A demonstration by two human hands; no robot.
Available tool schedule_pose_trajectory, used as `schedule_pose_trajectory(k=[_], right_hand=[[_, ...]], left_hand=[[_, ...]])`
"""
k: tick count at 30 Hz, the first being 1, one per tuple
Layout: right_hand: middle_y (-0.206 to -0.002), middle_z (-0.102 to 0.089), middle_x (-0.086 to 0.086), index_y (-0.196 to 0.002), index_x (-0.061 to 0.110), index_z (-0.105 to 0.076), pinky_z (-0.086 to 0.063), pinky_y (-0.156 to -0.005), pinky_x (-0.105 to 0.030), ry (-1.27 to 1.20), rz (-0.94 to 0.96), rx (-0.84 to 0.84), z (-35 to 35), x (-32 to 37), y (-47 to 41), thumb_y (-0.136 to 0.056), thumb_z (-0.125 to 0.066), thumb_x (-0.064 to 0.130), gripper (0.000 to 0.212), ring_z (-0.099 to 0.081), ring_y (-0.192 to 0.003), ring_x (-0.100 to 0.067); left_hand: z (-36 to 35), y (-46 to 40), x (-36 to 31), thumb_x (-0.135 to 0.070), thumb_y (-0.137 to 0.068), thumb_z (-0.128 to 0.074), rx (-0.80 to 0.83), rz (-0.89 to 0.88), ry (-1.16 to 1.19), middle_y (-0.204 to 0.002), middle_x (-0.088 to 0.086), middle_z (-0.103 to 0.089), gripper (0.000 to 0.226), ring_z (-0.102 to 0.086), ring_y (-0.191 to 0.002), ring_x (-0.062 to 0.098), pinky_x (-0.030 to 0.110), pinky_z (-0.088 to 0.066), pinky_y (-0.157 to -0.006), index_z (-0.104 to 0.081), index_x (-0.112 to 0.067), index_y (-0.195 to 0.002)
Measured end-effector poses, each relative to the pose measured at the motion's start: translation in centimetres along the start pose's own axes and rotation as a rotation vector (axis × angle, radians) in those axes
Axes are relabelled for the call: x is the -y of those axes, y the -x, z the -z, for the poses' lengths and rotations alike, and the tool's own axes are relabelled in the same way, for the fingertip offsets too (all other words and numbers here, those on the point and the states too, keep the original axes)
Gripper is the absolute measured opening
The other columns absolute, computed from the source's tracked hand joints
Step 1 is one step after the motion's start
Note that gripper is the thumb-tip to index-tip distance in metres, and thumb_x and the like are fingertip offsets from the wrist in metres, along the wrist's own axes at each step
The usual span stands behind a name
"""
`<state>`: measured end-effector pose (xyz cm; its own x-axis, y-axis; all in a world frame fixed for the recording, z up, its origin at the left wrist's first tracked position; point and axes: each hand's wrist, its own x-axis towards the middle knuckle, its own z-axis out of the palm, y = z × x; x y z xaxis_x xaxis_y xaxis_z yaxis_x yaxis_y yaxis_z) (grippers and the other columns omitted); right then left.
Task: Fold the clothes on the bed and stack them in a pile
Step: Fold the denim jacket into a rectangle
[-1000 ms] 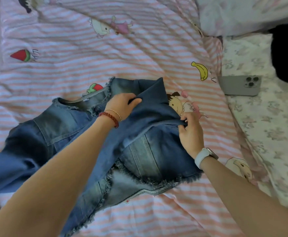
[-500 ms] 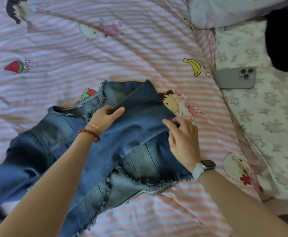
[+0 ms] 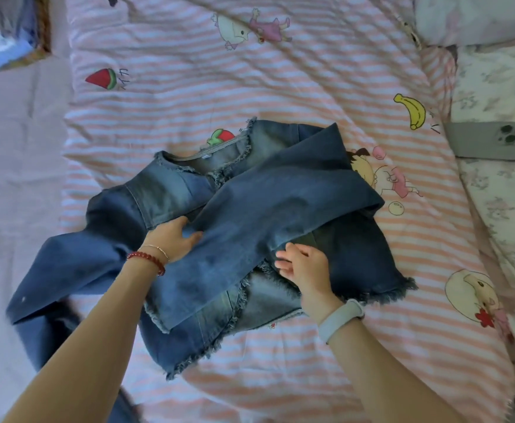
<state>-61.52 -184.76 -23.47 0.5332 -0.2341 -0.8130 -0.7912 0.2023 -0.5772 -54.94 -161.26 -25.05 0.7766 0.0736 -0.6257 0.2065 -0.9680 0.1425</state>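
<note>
A blue denim jacket with frayed edges lies on the pink-striped bedspread. One sleeve is folded diagonally across its front; the other sleeve trails off to the left over the bed's edge. My left hand, with a red bead bracelet on the wrist, rests flat on the jacket at the folded sleeve's upper edge. My right hand, a white band on its wrist, lies with spread fingers at the sleeve's lower edge, touching the denim. Neither hand grips the cloth.
A grey phone lies face down on a floral quilt at the right. A pale pillow sits at the top right. Pale floor runs along the left of the bed.
Both hands have slid toward me along the folded sleeve, from its far end to its middle, letting go of its edge. The sleeve now lies flatter across the jacket.
</note>
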Motion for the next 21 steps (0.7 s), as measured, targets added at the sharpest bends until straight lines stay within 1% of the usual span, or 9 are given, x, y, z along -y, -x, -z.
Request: schedule_pose_trajectory(k=[1, 3, 5, 8, 10, 13, 16, 18, 21], right_hand=[[-0.092, -0.063, -0.018, -0.094, -0.003, -0.06, -0.055, -0.061, -0.025, -0.058, -0.075, 0.009, -0.9, 0.2, 0.3, -0.093, -0.055, 0.017, 0.02, -0.056, -0.062, -0.014], [-0.093, -0.062, -0.023, -0.096, -0.007, -0.058, -0.057, -0.076, -0.039, -0.051, -0.148, 0.002, -2.6, 0.6, 0.9, -0.092, -0.057, 0.021, 0.028, -0.05, -0.062, -0.015], [-0.089, -0.061, -0.016, -0.091, -0.001, -0.06, -0.052, -0.087, -0.044, -0.036, -0.15, -0.031, -4.1, 0.8, 1.4, -0.092, -0.057, 0.023, 0.024, -0.049, -0.066, -0.016], [-0.116, -0.059, -0.027, -0.098, -0.007, -0.058, -0.045, -0.095, -0.046, -0.108, -0.165, -0.06, -5.6, 1.0, 2.1, -0.094, -0.054, 0.021, 0.029, -0.059, -0.086, -0.033], [-0.106, -0.064, -0.016, -0.09, 0.006, -0.057, -0.048, -0.089, -0.039, -0.207, -0.157, -0.015, -6.2, 0.9, 2.7, -0.095, -0.053, 0.023, 0.018, -0.062, -0.086, -0.025], [-0.082, -0.054, -0.006, -0.097, 0.008, -0.049, -0.057, -0.069, -0.031, -0.305, -0.035, -0.02, -6.9, 0.2, 4.4, -0.094, -0.054, 0.013, 0.008, -0.059, -0.059, -0.015], [-0.074, -0.047, -0.003, -0.096, 0.017, -0.044, -0.053, -0.057, -0.033, 0.024, 0.274, -0.065, -7.3, -1.4, 6.5, -0.091, -0.053, 0.007, 0.015, -0.05, -0.048, -0.01], [-0.075, -0.048, 0.001, -0.095, 0.021, -0.047, -0.044, -0.065, -0.035, 0.351, 0.506, -0.071, -7.2, -2.4, 6.9, -0.091, -0.053, 0.011, 0.012, -0.05, -0.064, -0.011], [-0.106, -0.055, -0.009, -0.113, 0.008, -0.058, -0.04, -0.088, -0.038, 0.833, 0.767, -0.135, -6.2, -3.2, 5.7, -0.091, -0.051, 0.012, 0.023, -0.049, -0.102, -0.024]], left_hand=[[0.1, 0.3, 0.6, -0.034, -0.093, -0.051, -0.016, -0.02, 0.067, -0.103, 0.016, -0.061, 0.03, -0.057, -0.098, 0.033, 0.035, -0.042, -0.079, -0.053, -0.007, -0.105], [0.3, 1.2, 1.4, -0.023, -0.094, -0.051, -0.049, -0.083, 0.29, -0.084, 0.014, -0.057, 0.016, -0.054, -0.082, 0.029, 0.033, -0.038, -0.07, -0.047, -0.01, -0.087], [0.6, 2.4, 1.9, -0.018, -0.095, -0.05, -0.064, -0.135, 0.484, -0.07, 0.003, -0.051, 0.02, -0.049, -0.069, 0.022, 0.028, -0.037, -0.063, -0.044, -0.014, -0.076], [1.2, 4.5, 2.7, -0.016, -0.095, -0.049, -0.09, -0.164, 0.612, -0.064, -0.006, -0.045, 0.027, -0.042, -0.059, 0.006, 0.013, -0.036, -0.053, -0.043, -0.022, -0.07], [1.4, 5.6, 3.9, -0.017, -0.095, -0.05, -0.072, -0.151, 0.647, -0.065, -0.003, -0.048, 0.024, -0.043, -0.059, 0.006, 0.015, -0.038, -0.056, -0.045, -0.02, -0.071], [1.6, 6.7, 6.6, -0.018, -0.093, -0.053, -0.095, -0.1, 0.616, -0.073, 0.006, -0.057, 0.016, -0.053, -0.068, 0.017, 0.03, -0.043, -0.066, -0.053, -0.011, -0.079], [1.6, 7.2, 9.3, -0.023, -0.091, -0.056, -0.187, -0.028, 0.435, -0.088, 0.017, -0.064, 0.022, -0.058, -0.086, 0.032, 0.035, -0.041, -0.074, -0.059, -0.001, -0.091], [1.0, 7.4, 10.4, -0.03, -0.091, -0.056, -0.155, 0.004, 0.35, -0.085, 0.015, -0.062, 0.028, -0.058, -0.087, 0.034, 0.032, -0.036, -0.068, -0.057, -0.003, -0.085], [-0.3, 7.7, 11.2, -0.046, -0.087, -0.056, -0.043, 0.07, 0.289, -0.07, 0.005, -0.055, 0.039, -0.057, -0.078, 0.03, 0.032, -0.034, -0.062, -0.05, -0.011, -0.07]])
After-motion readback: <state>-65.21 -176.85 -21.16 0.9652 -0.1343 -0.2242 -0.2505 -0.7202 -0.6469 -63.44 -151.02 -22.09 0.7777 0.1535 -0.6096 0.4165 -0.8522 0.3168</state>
